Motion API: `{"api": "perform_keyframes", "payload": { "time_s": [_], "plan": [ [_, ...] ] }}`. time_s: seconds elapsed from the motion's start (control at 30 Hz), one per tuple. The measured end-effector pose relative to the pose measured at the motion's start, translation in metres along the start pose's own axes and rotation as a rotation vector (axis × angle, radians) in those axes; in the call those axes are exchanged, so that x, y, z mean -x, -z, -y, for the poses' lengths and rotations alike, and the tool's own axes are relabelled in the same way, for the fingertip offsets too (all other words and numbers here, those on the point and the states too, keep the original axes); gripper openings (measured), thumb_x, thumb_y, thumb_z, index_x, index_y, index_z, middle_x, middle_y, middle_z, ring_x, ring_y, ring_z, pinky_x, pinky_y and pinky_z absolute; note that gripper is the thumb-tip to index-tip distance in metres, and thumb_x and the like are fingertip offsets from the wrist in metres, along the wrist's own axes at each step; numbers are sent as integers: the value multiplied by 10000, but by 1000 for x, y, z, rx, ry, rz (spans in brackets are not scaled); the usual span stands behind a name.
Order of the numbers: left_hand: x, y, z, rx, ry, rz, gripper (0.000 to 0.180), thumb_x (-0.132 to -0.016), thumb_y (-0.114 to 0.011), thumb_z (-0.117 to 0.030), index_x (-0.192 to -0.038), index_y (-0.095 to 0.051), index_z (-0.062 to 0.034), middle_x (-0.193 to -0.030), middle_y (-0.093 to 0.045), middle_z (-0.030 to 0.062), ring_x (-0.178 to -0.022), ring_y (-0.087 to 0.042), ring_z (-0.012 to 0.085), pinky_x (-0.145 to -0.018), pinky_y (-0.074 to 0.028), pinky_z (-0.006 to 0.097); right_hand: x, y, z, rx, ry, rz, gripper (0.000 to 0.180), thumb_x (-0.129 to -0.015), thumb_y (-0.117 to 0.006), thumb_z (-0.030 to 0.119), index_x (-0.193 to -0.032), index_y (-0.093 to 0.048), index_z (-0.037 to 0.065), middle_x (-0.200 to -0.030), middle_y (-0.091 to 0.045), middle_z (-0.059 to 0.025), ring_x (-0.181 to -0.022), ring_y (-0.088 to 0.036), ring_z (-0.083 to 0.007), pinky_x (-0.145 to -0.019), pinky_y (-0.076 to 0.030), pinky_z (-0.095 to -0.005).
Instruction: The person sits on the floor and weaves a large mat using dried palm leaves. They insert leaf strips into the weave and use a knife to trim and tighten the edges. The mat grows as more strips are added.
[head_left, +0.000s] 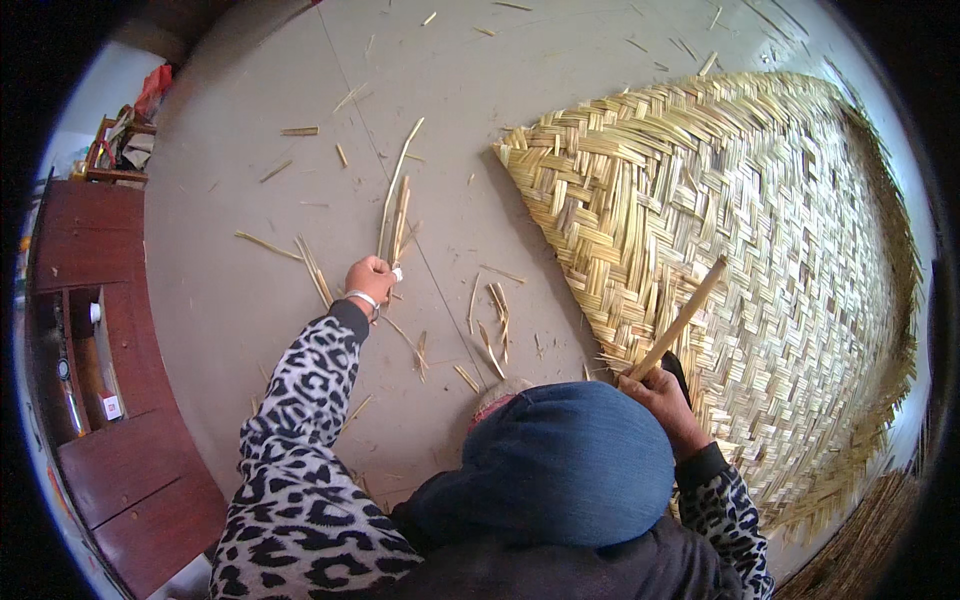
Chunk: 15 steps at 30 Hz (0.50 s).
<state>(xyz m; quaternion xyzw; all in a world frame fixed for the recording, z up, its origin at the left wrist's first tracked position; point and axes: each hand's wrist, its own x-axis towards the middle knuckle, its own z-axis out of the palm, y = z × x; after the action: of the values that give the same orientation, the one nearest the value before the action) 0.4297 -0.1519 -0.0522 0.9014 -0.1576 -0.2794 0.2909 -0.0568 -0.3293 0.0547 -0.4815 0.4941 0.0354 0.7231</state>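
My left hand [370, 278], a bracelet at its wrist, reaches out low over the floor with its fingers pinched together. Thin pale straw strips [399, 207] rise from its fingertips; a small white bit shows beside them. My right hand [662, 402] is wrapped round a smooth wooden stick [690, 312], which slants up over the near left edge of a woven straw mat [740, 220]. A dark object [676, 372] sits behind that hand, mostly hidden. The mat fills the right side, its borders rough with loose ends.
Loose straw pieces [312, 272] are scattered over the grey floor [250, 210]. My denim-covered knee [570, 465] is at the lower middle. A dark red wooden cabinet [110, 360] stands at the left, with a small shelf [122, 148] beyond it. Brown stalks [870, 540] lie at the lower right.
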Motion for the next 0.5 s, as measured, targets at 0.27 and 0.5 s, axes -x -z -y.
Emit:
{"api": "perform_keyframes", "payload": {
  "time_s": [0.27, 0.5],
  "plan": [
    [57, 13, -54, 490, 24, 160, 176, -854, -715, -117, -877, -551, -58, -787, -630, 24, -631, -627, 95, -476, -490, 236, -26, -16, 23, 44, -105, 39, 251, -996, -637, 210, -1051, -630, -34, -899, -686, -86, -769, -639, -149, -726, -537, -288],
    [57, -6, -62, 155, -322, 82, 151, -884, -682, -121, -983, -588, -55, -766, -628, 15, -649, -633, 127, -570, -512, 282, -40, -18, 37, 139, -162, 70, 206, -1003, -614, 191, -1064, -625, -5, -922, -707, -114, -839, -704, -185, -798, -587, -320]
  ]
}}
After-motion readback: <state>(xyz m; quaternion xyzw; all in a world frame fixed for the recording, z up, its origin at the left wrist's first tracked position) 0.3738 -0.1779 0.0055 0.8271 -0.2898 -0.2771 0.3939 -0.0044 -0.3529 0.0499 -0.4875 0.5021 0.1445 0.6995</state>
